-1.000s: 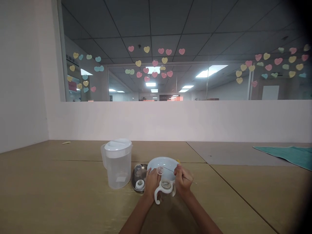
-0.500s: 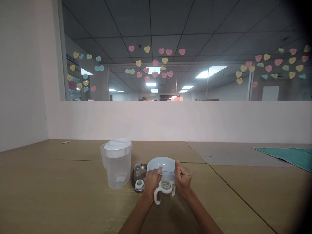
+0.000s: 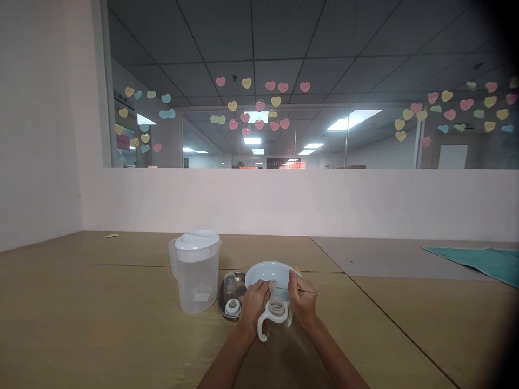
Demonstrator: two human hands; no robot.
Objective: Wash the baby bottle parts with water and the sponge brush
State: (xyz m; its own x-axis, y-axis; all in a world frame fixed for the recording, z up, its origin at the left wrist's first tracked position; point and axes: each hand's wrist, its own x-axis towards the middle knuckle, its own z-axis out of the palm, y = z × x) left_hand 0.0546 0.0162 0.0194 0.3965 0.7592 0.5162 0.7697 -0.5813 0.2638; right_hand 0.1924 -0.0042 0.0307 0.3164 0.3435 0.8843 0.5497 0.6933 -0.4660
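Left hand (image 3: 253,305) pinching small clear disc (image 3: 273,286); right hand (image 3: 303,300) pinching thin wire (image 3: 308,291), tip at disc. Handled baby bottle (image 3: 274,319) just below hands, white bowl (image 3: 267,274) beyond, lidded plastic pitcher (image 3: 197,275) left of left hand.

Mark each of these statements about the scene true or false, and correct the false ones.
1. The pitcher has its lid on. True.
2. The left hand grips the pitcher. False: the pitcher stands apart from both hands.
3. The right hand holds a thin wire. True.
4. A metal tray sits between the pitcher and the white bowl. True.
5. The teal towel lies at the left of the view. False: it lies at the far right.
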